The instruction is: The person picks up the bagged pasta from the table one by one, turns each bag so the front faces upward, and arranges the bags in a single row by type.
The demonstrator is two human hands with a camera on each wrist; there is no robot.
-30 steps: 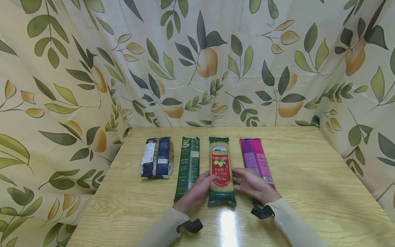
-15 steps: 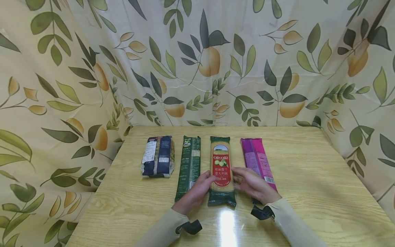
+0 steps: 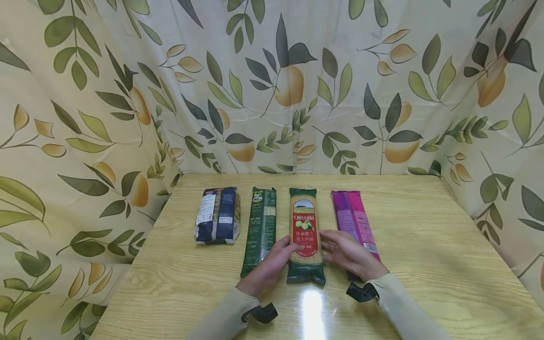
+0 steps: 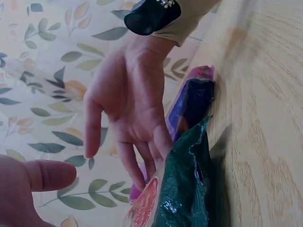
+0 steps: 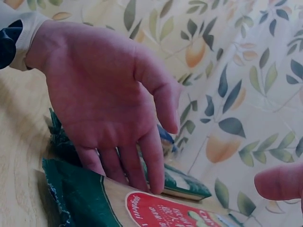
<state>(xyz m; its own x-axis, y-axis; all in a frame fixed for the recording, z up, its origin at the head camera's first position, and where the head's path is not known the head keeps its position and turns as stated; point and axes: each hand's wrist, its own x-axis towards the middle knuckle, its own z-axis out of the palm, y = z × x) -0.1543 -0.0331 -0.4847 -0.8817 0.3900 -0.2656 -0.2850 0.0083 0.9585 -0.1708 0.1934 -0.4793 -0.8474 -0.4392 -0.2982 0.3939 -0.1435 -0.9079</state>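
Observation:
A spaghetti pack [image 3: 303, 224] with green ends and a red label lies face up between my hands. My left hand [image 3: 271, 264] is at its left edge, and the thumb appears over the label from above. My right hand [image 3: 349, 255] is at the opposite edge, its fingers extended toward the pack. In the right wrist view my left hand [image 5: 104, 90] has a raised thumb and fingers reaching down beside the spaghetti pack [image 5: 156, 208]. The left wrist view shows my right hand [image 4: 130, 94] with loose, nearly straight fingers; the fingertips are partly hidden behind the pack.
Left of the hands lies a dark green pack [image 3: 259, 226], with a navy bag [image 3: 216, 216] of food farther left. A pink and purple pack [image 3: 354, 217] lies partly behind my right hand. Patterned curtains [image 3: 293, 127] border the wooden table [image 3: 425, 236].
Both hands stay beside the spaghetti pack and the packs keep their places. Only a slight shift of the head view shows.

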